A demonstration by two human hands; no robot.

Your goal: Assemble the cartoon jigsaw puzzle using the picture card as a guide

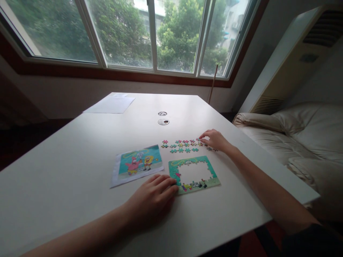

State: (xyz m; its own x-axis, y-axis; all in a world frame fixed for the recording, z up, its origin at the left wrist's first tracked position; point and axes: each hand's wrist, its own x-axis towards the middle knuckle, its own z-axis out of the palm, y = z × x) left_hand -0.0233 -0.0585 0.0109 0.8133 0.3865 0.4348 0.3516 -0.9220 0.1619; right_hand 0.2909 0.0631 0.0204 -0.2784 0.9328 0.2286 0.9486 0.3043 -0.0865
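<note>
A puzzle frame (173,167) with a teal cartoon border and a bare middle lies flat on the white table. My left hand (157,192) rests at its lower left edge, with curled fingers touching the border. Beyond the frame, loose jigsaw pieces (180,150) are spread in rough rows. At their right end, my right hand (215,139) pinches a small puzzle piece (198,139) between thumb and fingertips. Other pieces lie partly under this hand. Left of the frame is a printed reference picture (139,160) of the same cartoon figures on white paper.
White sheets of paper (109,105) lie at the table's far left corner. Two round metal fittings (163,122) are set in the tabletop (80,150). To the right stand a cream leather sofa (294,125) and a tall floor unit (289,53). A window spans the back.
</note>
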